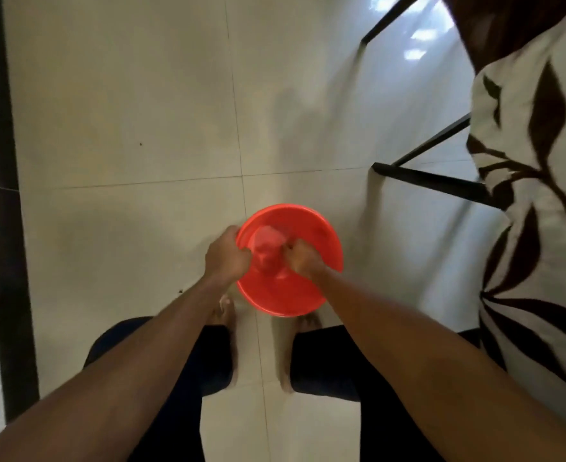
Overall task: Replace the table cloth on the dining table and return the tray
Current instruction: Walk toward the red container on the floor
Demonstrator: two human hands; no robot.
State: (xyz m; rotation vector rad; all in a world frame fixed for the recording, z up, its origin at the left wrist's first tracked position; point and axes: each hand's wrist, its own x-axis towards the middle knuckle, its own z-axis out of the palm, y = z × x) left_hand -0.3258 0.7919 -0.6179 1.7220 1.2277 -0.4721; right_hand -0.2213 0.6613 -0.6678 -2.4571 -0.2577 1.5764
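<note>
fingers of the left hand curl over the rim of the red tray; the right hand is clenched over its middle, on what i cannot tell. tray held above the floor, beside the leaf-print table cloth, seemingly already laid; returning the tray likely remains.

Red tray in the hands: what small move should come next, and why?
Probably carry the red tray rightward to the leaf-patterned cloth: the left hand grips its rim over the floor, the right hand curls by a blurred item on it.
</note>
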